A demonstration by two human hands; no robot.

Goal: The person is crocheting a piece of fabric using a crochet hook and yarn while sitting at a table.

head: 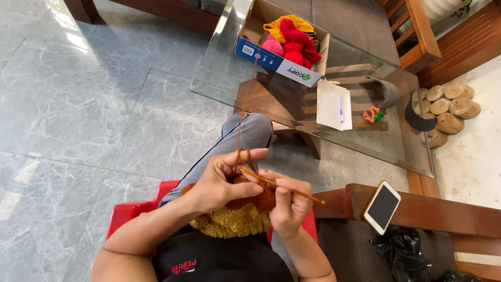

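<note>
My left hand [222, 180] pinches a crocheted piece [237, 216], rust-orange on top and mustard-yellow below, resting in my lap. A strand of orange yarn [245, 104] loops over its index finger and runs up to the cardboard box [261, 55] on the glass table. My right hand [289, 203] grips a thin golden crochet hook [282, 186], whose tip sits at the work by my left thumb. Both hands touch the piece.
A glass-topped low table [219, 73] carries the box of yellow, pink and red yarn items, a paper with a pen [334, 104] and a small colourful knit bit [373, 114]. A phone [382, 206] lies on a wooden armrest. I sit on a red stool [130, 214].
</note>
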